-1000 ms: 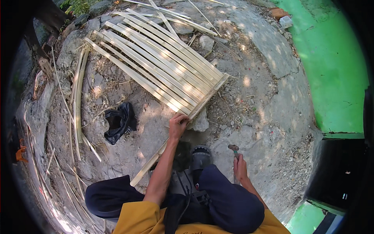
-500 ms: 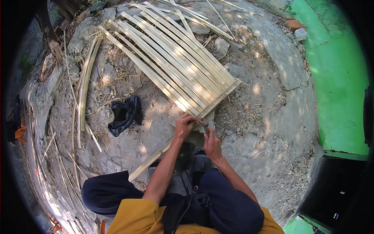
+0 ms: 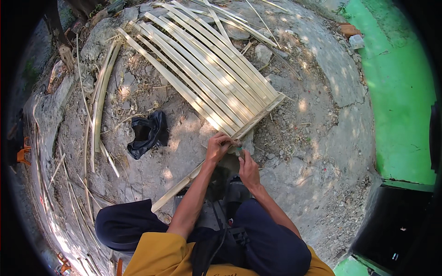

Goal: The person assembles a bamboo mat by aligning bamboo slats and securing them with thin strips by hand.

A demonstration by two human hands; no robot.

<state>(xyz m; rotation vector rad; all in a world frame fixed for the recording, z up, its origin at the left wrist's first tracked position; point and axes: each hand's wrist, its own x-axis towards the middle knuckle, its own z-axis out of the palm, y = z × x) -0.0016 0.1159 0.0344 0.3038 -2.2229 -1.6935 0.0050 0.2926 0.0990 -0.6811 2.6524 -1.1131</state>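
A row of pale split-bamboo slats [image 3: 209,76] lies fanned out ahead of me, joined at the near end by a bamboo crosspiece [image 3: 260,117]. At the crosspiece's near left corner, my left hand [image 3: 218,146] has its fingers pinched together; whatever is between them is too small to make out. Just right of it, my right hand [image 3: 249,169] is closed round the handle of a small hammer [image 3: 237,144]. The hammer's head is close by my left fingertips, over the crosspiece's end. A single bamboo strip [image 3: 177,187] slants down from under my left forearm.
A black plastic bag [image 3: 149,133] sits on the ground to the left. Beyond it lie long bamboo pieces [image 3: 105,96] and thin strips. More slats and stones [image 3: 263,54] lie behind the panel. A green painted surface [image 3: 400,101] runs along the right.
The hammer's head has shifted slightly left, toward my left fingertips, and my right hand has moved a little with it. The left hand keeps its pinch at the corner.
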